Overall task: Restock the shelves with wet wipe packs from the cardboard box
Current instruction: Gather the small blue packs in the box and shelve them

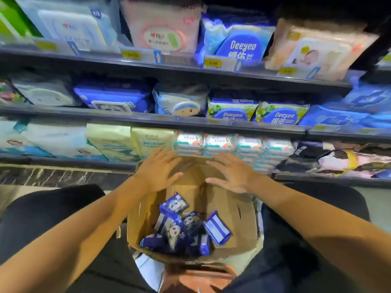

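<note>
Head view: both hands empty over box

Left hand [157,171] and right hand [231,174] hovered flat, fingers spread, holding nothing — above the cardboard box [239,218]. Blue wet wipe packs [179,229] lay loose in its bottom, below stocked shelves [169,120]

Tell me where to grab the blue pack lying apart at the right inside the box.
Pinch the blue pack across its narrow width, near the upper end, coming straight down with the right hand. It lies tilted with its long edges free, while the cardboard box wall probably blocks any sideways approach.
</note>
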`<state>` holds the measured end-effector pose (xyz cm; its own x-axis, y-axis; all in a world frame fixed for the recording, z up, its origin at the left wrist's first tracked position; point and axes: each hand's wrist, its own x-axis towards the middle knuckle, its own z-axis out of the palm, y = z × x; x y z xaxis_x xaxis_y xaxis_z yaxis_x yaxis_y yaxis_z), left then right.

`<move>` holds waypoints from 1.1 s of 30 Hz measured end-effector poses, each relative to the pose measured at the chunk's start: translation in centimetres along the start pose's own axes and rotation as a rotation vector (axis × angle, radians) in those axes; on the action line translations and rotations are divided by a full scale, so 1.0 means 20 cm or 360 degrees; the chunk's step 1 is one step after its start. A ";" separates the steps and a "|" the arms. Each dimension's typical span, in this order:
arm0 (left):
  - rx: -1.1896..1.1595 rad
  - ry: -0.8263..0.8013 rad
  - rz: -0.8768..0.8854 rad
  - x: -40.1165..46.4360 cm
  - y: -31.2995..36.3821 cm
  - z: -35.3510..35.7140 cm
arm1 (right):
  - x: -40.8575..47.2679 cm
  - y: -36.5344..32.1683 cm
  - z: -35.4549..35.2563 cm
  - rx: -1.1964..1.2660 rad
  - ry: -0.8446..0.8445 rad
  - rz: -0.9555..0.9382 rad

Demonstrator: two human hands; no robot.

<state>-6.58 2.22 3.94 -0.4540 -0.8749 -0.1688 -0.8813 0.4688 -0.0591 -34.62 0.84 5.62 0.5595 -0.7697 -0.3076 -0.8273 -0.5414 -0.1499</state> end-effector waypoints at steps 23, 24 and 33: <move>-0.0874 -0.0976 -0.0819 -0.08 0.13 1.15 | 0.33 -0.32 1.07 0.0735 -0.1171 0.0430; -0.0924 -0.0926 -0.0867 -0.09 0.14 1.18 | 0.33 -0.35 1.09 0.0818 -0.1177 0.0481; -0.1351 -0.0776 -0.1204 -0.12 0.19 1.28 | 0.30 -0.51 1.37 0.1630 -0.1089 0.1064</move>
<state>-5.46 9.16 -21.17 0.1424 -0.6693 -0.7293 -0.7892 -0.5214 0.3244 -24.31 11.01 -20.37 0.1599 -0.3046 -0.9390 -0.7592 0.5700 -0.3142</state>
